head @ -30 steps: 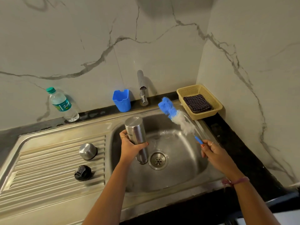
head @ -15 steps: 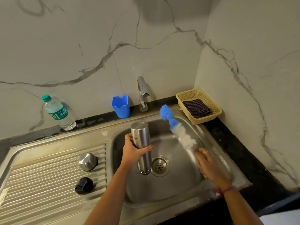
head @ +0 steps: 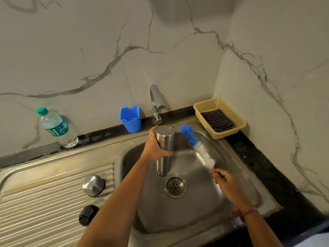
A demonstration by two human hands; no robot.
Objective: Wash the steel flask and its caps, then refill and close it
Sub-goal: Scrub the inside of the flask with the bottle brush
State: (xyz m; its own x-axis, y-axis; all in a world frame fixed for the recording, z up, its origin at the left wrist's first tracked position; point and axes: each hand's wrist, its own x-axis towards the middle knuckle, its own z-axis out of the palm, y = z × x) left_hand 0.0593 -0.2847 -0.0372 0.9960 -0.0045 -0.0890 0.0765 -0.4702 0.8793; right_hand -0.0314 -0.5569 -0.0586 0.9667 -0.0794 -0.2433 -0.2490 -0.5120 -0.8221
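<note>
Presently, left hand (head: 156,148): grip wrapped round the upper body of the steel flask (head: 164,148), fingers curled across its front, thumb behind. Flask held nearly upright over the sink (head: 249,184) basin, foot just above the drain (head: 175,186), mouth up beneath the tap (head: 156,106). Whether water runs from the tap cannot be told.

Right hand (head: 225,182): grip pinched on the thin handle of the bottle brush (head: 197,147), blue tip raised beside the flask's mouth, not yet inside.

Handling, flask: rigid polished steel, likely slick when wet; probably light if empty, heavier once filled. Best taken round mid-body with a full wrap, as now, never by the rim.

Handling, brush: soft bristles on a stem that probably bends; hold close to the bristles for control.

Caps: steel cap (head: 93,185) and black inner cap (head: 88,214) lie apart on the ribbed drainboard (head: 44,202), left of the basin. Both small; lift by the sides.
</note>
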